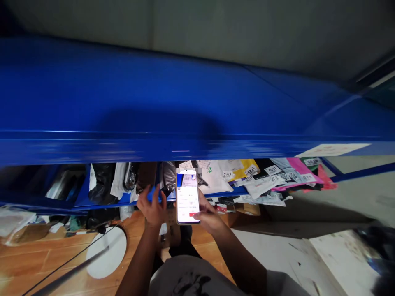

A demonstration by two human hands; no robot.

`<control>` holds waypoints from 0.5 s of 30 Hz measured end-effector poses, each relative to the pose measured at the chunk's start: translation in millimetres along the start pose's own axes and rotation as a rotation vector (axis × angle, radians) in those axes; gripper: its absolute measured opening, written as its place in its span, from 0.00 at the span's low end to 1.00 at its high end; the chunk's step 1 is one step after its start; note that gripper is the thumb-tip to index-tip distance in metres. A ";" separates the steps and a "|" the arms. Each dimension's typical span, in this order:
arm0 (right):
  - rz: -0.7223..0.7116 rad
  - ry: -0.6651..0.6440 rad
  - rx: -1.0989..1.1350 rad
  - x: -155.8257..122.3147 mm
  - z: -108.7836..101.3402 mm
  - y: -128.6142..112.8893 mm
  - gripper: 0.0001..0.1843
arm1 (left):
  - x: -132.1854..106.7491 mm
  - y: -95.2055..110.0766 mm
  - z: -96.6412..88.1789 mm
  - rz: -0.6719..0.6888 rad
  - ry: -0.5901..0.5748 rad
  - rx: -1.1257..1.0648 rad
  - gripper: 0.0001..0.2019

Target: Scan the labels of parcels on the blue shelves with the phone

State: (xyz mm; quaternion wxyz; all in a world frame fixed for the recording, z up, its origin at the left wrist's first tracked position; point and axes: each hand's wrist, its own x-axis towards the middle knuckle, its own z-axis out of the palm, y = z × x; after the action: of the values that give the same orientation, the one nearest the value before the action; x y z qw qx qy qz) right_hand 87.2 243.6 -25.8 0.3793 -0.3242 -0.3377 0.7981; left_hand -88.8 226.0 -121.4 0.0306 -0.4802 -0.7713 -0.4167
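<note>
My right hand (209,214) is closed round a smartphone (187,197) with its lit screen facing me, held upright in front of a blue shelf. My left hand (152,205) is raised just left of the phone, fingers spread and open, holding nothing, close to the shelf's lower edge (123,200). Behind the hands, several bagged parcels lie on the shelf: black bags (101,183), white mailers (212,174), a yellow one (247,166) and a pink one (300,166), many with numbered labels.
A broad blue shelf top (173,102) fills the upper view close to my head. Below lie more parcels (18,224) on a wooden floor (37,255), a white round disc (106,253) and a thin pole (68,273). Pale floor is at the right.
</note>
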 end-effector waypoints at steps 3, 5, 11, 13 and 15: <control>0.021 -0.019 0.053 -3.0 -5.5 -0.9 0.50 | 27.0 -5.4 -7.8 -0.027 0.101 0.192 0.38; 0.032 -0.001 0.070 -5.1 -8.7 -1.3 0.51 | 44.5 -3.9 -7.9 -0.071 0.085 0.252 0.42; 0.035 -0.020 0.071 -9.9 -17.5 -5.5 0.52 | 54.1 6.6 7.4 -0.114 0.055 0.310 0.34; 0.034 -0.020 0.058 -10.5 -21.3 -6.7 0.51 | 46.1 11.9 17.3 -0.038 -0.037 0.259 0.34; 0.031 -0.011 0.048 -10.1 -24.5 -6.3 0.48 | 38.4 19.3 26.2 0.019 -0.108 0.200 0.34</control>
State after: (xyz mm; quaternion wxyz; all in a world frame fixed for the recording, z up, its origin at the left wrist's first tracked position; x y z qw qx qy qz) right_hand 113.6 245.5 -32.0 0.3726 -0.3157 -0.3152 0.8137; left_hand -85.3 274.8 -109.5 0.0409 -0.5038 -0.8049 -0.3109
